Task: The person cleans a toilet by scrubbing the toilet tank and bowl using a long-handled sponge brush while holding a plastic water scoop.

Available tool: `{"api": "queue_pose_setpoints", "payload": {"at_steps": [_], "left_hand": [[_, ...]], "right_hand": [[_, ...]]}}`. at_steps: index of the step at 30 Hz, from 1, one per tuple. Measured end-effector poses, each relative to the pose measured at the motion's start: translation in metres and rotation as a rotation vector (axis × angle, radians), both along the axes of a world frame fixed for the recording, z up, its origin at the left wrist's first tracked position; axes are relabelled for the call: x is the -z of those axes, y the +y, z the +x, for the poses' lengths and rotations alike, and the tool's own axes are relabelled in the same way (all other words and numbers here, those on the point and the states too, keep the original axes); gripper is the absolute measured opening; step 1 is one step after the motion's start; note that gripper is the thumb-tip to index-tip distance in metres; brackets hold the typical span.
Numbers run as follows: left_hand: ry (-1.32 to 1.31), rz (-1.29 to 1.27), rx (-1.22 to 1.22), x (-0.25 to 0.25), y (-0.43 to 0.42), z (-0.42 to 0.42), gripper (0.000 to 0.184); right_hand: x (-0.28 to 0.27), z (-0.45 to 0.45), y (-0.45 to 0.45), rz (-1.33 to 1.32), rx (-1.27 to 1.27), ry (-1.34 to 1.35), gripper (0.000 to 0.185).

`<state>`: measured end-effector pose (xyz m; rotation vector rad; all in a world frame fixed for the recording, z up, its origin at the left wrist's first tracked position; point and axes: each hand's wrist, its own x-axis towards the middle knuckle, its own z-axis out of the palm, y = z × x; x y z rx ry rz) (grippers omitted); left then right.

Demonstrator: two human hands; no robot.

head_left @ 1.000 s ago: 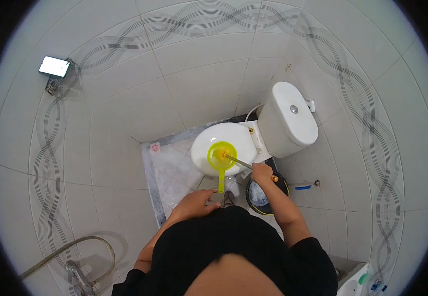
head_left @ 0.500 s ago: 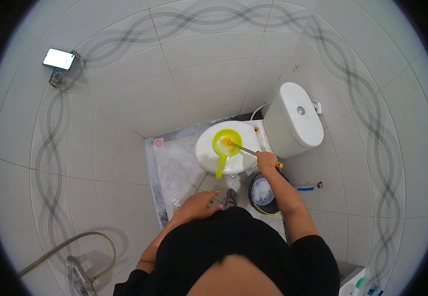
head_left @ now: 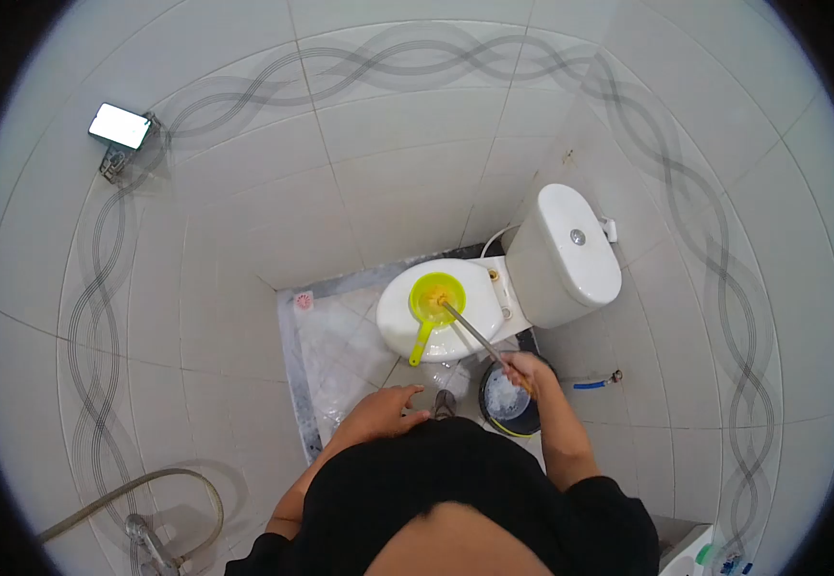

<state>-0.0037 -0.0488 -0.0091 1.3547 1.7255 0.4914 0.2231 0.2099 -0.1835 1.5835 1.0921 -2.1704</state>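
Observation:
My right hand (head_left: 526, 371) is closed round the handle of a long brush (head_left: 474, 333), above a dark bucket (head_left: 522, 420) of foamy water. The brush's orange-yellow head rests inside a yellow-green dipper (head_left: 423, 338), which lies on the closed white toilet lid (head_left: 394, 320). The dipper's handle points down toward me. Low in front of my body, my left hand (head_left: 390, 411) has its fingers apart and holds nothing.
The toilet tank (head_left: 568, 254) stands behind the lid at right. A lit phone (head_left: 120, 126) sits in a wall holder. At lower left is a hose (head_left: 186, 472); a blue-ended tap (head_left: 597, 382) juts from the right wall.
My right hand has moved down and back toward me, so the brush handle slants more steeply. The dipper's handle has turned slightly. The whole view has also shifted a little.

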Motion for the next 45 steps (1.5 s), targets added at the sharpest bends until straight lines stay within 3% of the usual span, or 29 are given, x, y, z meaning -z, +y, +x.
{"api": "queue_pose_setpoints", "payload": {"at_steps": [3, 7, 10, 11, 13, 14, 16, 20, 23, 25, 26, 28, 30, 33, 36, 38, 39, 41, 45], "left_hand": [[-0.003, -0.030, 0.033, -0.001, 0.006, -0.001, 0.053], [0.005, -0.029, 0.130, 0.006, 0.018, 0.002, 0.052], [-0.008, -0.038, 0.189, 0.004, 0.028, 0.007, 0.053], [0.000, -0.026, 0.209, 0.004, 0.030, 0.008, 0.053], [-0.006, -0.025, 0.221, 0.003, 0.032, 0.009, 0.053], [0.000, -0.017, 0.231, 0.003, 0.032, 0.009, 0.053], [-0.023, -0.003, 0.220, 0.002, 0.033, 0.009, 0.055], [-0.017, -0.010, 0.210, 0.000, 0.030, 0.008, 0.055], [-0.021, -0.025, 0.176, 0.008, 0.027, 0.006, 0.055], [-0.017, -0.005, 0.160, -0.008, 0.027, 0.009, 0.055], [-0.016, -0.003, 0.159, -0.006, 0.027, 0.008, 0.055], [0.003, 0.014, 0.111, 0.001, 0.025, 0.006, 0.053], [-0.006, 0.017, 0.100, 0.008, 0.024, 0.009, 0.052], [-0.054, 0.030, 0.097, 0.000, 0.027, 0.008, 0.050], [-0.101, 0.054, 0.090, 0.001, 0.028, 0.011, 0.047], [-0.096, 0.077, 0.081, 0.005, 0.032, 0.013, 0.045], [-0.097, 0.089, 0.055, 0.008, 0.032, 0.015, 0.042], [-0.097, 0.097, 0.038, 0.008, 0.034, 0.017, 0.039], [-0.096, 0.295, -0.062, -0.008, 0.042, 0.025, 0.027]], "right_hand": [[-0.051, 0.039, -0.030, -0.095, 0.201, 0.195, 0.030], [-0.110, 0.064, -0.045, 0.025, 0.414, 0.349, 0.031], [-0.117, 0.070, -0.030, 0.704, 0.395, 0.138, 0.034], [-0.102, 0.071, -0.017, 0.717, 0.416, 0.140, 0.034], [-0.080, 0.066, 0.008, 1.633, 0.299, -0.151, 0.035], [-0.077, 0.066, 0.016, 1.641, 0.311, -0.154, 0.035], [-0.083, 0.058, 0.030, 1.422, 0.188, -0.486, 0.036], [-0.091, 0.050, 0.073, 1.384, 0.223, -0.497, 0.037], [-0.081, 0.029, 0.094, 1.525, 0.213, -0.529, 0.037], [-0.122, 0.024, 0.091, 1.445, -0.037, -0.616, 0.038], [-0.108, 0.025, 0.103, 1.447, -0.037, -0.615, 0.038], [-0.076, 0.026, 0.129, 1.494, 0.227, -0.578, 0.038], [-0.069, 0.020, 0.119, 1.532, 0.155, -0.562, 0.038], [-0.102, 0.009, 0.095, 1.487, -0.038, -0.586, 0.037], [-0.091, 0.015, 0.091, 1.416, 0.067, -0.622, 0.036], [-0.042, 0.017, 0.092, 1.493, 0.366, -0.611, 0.036], [-0.049, 0.023, 0.081, 1.491, 0.373, -0.616, 0.036], [-0.094, 0.029, 0.042, 1.394, 0.038, -0.635, 0.037], [-0.050, 0.054, 0.034, 1.510, 0.276, -0.567, 0.036]]}}
